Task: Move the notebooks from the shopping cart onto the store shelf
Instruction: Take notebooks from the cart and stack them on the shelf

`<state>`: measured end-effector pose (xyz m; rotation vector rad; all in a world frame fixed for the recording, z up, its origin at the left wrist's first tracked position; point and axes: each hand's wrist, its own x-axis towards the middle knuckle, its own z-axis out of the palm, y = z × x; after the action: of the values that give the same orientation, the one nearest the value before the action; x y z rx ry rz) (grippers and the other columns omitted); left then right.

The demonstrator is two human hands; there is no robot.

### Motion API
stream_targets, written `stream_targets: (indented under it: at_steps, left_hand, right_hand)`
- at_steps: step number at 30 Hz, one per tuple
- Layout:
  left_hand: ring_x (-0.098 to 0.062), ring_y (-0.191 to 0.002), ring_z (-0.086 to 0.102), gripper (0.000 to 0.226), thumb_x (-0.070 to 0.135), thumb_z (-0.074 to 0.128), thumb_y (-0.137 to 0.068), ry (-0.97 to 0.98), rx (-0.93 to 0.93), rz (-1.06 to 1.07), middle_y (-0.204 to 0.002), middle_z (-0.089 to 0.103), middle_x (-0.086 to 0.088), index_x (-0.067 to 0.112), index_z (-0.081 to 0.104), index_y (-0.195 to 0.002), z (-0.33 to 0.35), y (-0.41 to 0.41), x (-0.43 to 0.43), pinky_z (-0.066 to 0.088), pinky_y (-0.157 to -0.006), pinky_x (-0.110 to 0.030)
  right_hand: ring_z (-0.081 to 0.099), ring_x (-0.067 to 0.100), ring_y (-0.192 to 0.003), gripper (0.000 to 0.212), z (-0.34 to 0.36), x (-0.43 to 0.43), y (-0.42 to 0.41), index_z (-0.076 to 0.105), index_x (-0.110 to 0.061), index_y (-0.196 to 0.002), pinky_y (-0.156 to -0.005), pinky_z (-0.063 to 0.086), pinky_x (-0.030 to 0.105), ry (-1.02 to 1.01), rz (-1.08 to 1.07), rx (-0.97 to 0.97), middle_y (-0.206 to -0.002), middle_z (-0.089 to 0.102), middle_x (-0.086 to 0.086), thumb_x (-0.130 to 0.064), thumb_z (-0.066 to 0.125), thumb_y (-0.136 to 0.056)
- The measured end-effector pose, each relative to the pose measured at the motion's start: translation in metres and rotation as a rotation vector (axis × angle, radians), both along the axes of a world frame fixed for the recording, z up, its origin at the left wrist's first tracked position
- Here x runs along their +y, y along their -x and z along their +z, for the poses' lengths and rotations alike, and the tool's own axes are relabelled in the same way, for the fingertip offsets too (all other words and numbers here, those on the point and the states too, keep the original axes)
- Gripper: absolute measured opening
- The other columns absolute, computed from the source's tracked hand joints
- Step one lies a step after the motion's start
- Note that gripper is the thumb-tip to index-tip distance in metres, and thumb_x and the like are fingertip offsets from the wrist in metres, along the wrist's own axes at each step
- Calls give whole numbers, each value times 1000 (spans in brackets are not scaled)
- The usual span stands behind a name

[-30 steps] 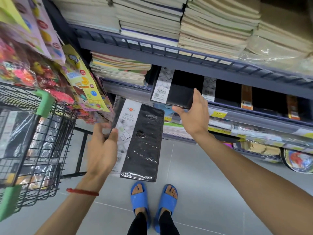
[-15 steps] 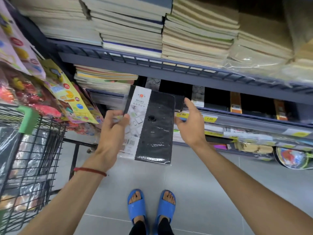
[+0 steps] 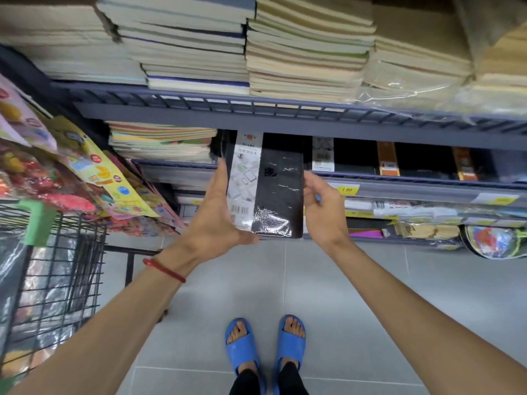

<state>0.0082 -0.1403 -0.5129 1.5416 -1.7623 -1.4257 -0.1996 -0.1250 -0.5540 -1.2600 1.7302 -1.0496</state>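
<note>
A black plastic-wrapped notebook (image 3: 278, 192) with a white label strip is halfway into the middle shelf (image 3: 399, 182), its far end under the upper shelf rail. My left hand (image 3: 214, 215) holds its left edge and bottom corner. My right hand (image 3: 323, 206) touches its right edge with fingers curled. More black notebooks (image 3: 356, 155) lie on that shelf to the right. The black wire shopping cart (image 3: 57, 269) with a green handle stands at the left, with wrapped items inside.
Thick stacks of notebooks (image 3: 242, 47) fill the upper shelf. Colourful thin books (image 3: 162, 141) are stacked left of the slot. Sticker packs (image 3: 85, 166) hang at the left above the cart. My feet in blue sandals (image 3: 265, 349) stand on the grey tile floor.
Both hands have lifted the black notebook up and forward into the middle shelf; earlier my left hand held it low while my right hand placed another notebook there.
</note>
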Motion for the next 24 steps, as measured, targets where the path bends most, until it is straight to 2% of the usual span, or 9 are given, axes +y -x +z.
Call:
stream_targets:
  at_steps: [2,4,6,11,13,15,20,22,24]
  left_hand:
    - [0,-140,36,152,4,95,-51,-49,65,-58,-157,30,18,31,-12,-156,-8,-4,1,39,-114,-31]
    - [-2,-136,43,147,-1,91,-56,-47,53,-57,-154,37,18,33,-11,-156,-15,-8,1,45,-104,-17]
    - [0,-131,47,139,1,90,-60,1,-9,-12,-150,42,17,30,-4,-158,-18,-9,0,43,-100,-10]
    - [-7,-134,46,114,12,89,-66,84,-51,46,-146,48,12,31,21,-155,-33,-12,-5,43,-110,-28]
    - [-12,-142,34,111,21,89,-67,141,-135,55,-153,38,8,28,22,-155,-36,-11,-7,32,-119,-38]
    - [-13,-145,25,111,25,88,-70,146,-191,74,-157,31,7,24,19,-157,-40,-9,-9,25,-122,-39]
    - [-16,-139,43,102,26,87,-72,153,-145,115,-149,44,8,29,26,-154,-50,-10,-22,39,-114,-42]
    - [-18,-138,44,96,26,85,-74,169,-167,136,-148,48,4,24,30,-153,-50,-10,-26,39,-114,-42]
    - [-18,-139,42,94,26,83,-77,168,-177,153,-150,48,1,19,30,-154,-49,-9,-27,35,-117,-40]
  right_hand:
    - [60,-8,-112,39,-1,0,-1,60,-13,-136,-101,46,16,-17,-18,7,-122,67,-18,-3,44,-101]
    - [54,2,-128,40,-1,-1,-2,54,-12,-142,-112,41,27,-47,-30,5,-136,62,-9,-10,46,-103]
    - [45,8,-138,43,-3,-1,-1,47,-12,-147,-118,33,29,-75,-26,-2,-146,53,-4,-10,43,-104]
    - [40,8,-141,56,-2,0,7,39,-14,-151,-120,27,28,-100,60,11,-150,49,-3,10,33,-101]
    - [42,8,-137,66,-2,-3,9,38,-17,-152,-118,25,18,-132,69,41,-150,48,-2,16,34,-96]
    - [38,8,-141,71,-1,-7,10,35,-21,-154,-114,24,9,-138,98,112,-151,47,-5,17,38,-93]
    - [31,16,-147,71,6,-21,17,26,-23,-157,-117,28,24,-172,194,312,-157,38,-4,7,49,-97]
    - [32,19,-147,72,11,-26,23,24,-26,-157,-113,31,24,-187,247,437,-158,37,-3,0,55,-96]
    - [39,23,-143,78,14,-24,27,25,-27,-157,-113,38,32,-197,283,522,-157,39,-2,-5,62,-92]
